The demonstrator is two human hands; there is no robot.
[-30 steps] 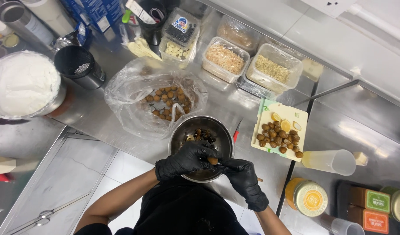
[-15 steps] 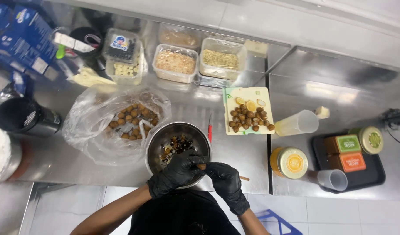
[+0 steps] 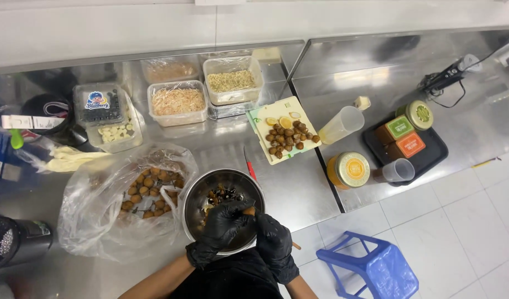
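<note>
Small brown fruit point(image 3: 248, 211): both gloved hands, left hand point(image 3: 224, 224) and right hand point(image 3: 274, 239), pinching it over steel bowl point(image 3: 194, 199); likely light, brittle-shelled, slippery; gripping at sides.

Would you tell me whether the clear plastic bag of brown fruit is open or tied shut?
Open: the clear plastic bag has its mouth spread wide, and the brown fruit inside lies uncovered on the steel counter.

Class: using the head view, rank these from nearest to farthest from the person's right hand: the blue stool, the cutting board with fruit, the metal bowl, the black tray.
1. Metal bowl: right under the right hand.
2. Blue stool: on the floor to its right.
3. Cutting board: up the counter, past the bowl.
4. Black tray: far right of the counter.
</note>
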